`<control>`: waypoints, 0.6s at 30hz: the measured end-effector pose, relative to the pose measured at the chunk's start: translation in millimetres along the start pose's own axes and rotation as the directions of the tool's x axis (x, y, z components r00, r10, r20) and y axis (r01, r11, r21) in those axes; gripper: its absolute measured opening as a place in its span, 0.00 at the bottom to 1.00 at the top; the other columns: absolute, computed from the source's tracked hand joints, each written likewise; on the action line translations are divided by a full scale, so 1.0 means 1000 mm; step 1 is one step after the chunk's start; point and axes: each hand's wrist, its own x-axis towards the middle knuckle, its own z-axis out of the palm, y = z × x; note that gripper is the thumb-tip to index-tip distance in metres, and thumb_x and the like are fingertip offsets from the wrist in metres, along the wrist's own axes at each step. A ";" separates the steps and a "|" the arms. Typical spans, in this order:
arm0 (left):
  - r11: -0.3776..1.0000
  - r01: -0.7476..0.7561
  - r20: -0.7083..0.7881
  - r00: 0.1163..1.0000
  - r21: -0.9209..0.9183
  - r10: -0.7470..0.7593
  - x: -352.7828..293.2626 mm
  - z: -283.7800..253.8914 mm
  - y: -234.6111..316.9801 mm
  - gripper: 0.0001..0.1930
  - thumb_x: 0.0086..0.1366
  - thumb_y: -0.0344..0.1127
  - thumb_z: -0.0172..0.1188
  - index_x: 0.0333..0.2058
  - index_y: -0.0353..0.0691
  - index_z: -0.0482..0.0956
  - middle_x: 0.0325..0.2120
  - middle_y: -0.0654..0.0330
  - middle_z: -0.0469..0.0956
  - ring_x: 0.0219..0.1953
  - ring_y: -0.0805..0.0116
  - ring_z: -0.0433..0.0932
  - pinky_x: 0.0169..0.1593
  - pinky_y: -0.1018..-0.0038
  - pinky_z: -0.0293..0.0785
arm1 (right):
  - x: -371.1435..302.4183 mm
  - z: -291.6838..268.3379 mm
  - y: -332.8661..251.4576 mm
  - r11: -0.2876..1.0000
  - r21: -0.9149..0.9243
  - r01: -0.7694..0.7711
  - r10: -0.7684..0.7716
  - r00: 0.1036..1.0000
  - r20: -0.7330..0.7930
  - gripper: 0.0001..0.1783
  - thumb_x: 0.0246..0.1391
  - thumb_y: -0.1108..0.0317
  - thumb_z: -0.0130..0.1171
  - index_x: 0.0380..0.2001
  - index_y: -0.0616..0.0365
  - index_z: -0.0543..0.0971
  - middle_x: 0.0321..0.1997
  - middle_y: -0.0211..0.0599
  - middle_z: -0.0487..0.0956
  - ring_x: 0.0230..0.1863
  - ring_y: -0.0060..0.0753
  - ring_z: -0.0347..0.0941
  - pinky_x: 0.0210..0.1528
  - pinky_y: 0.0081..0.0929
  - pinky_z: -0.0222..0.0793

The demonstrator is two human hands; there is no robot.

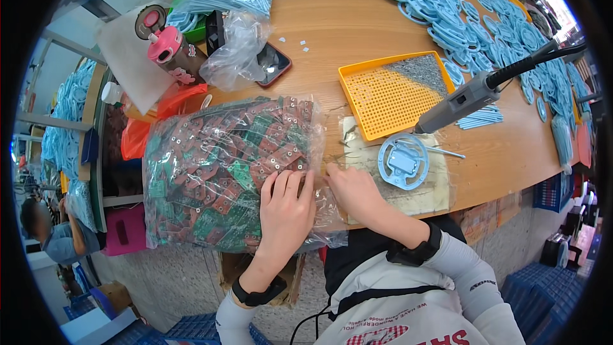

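Note:
A large clear plastic bag (191, 153) packed with small red-brown and green circuit boards lies at the table's front left. My left hand (287, 207) rests on top of it, fingers stretched out and slightly apart. At the bag's right edge, the fingers of my right hand (354, 195) are closed on the loose plastic. Just right of that hand, a light blue round plastic frame (403, 161) lies on a worn pale mat (434, 185). A thin blue stick (447, 152) reaches out beside the frame.
Behind the mat sits a yellow tray (377, 99) with small grey parts in one corner. A grey handheld tool (460, 105) on a cable hangs over it. Blue frames (447, 25) pile along the far side. A pink-lidded bottle (169, 51) and a phone (274, 64) stand back left.

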 end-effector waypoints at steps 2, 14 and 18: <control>1.000 -0.002 0.010 1.000 -0.008 0.002 0.001 -0.001 0.000 0.16 0.54 0.32 0.60 0.43 0.36 0.78 0.41 0.57 0.73 0.50 0.62 0.69 0.59 0.60 0.58 | 0.006 -0.008 -0.006 0.998 0.031 -0.050 0.050 0.999 0.017 0.12 0.56 0.61 0.55 0.28 0.59 0.71 0.19 0.46 0.76 0.24 0.50 0.75 0.25 0.43 0.70; 1.000 0.005 -0.006 1.000 -0.015 -0.005 0.001 0.001 -0.001 0.15 0.55 0.34 0.60 0.43 0.39 0.78 0.40 0.58 0.71 0.49 0.62 0.69 0.58 0.60 0.58 | 0.012 0.000 -0.006 0.987 0.158 0.029 -0.022 0.999 -0.048 0.10 0.51 0.65 0.56 0.29 0.61 0.73 0.26 0.45 0.76 0.29 0.50 0.75 0.30 0.42 0.71; 1.000 -0.016 -0.001 1.000 0.024 0.016 0.001 0.002 -0.002 0.16 0.56 0.35 0.60 0.44 0.43 0.79 0.39 0.59 0.71 0.47 0.62 0.69 0.57 0.61 0.59 | 0.011 -0.012 0.005 0.939 0.341 0.042 -0.049 0.999 0.013 0.09 0.48 0.67 0.56 0.24 0.64 0.73 0.23 0.46 0.76 0.26 0.50 0.74 0.29 0.41 0.68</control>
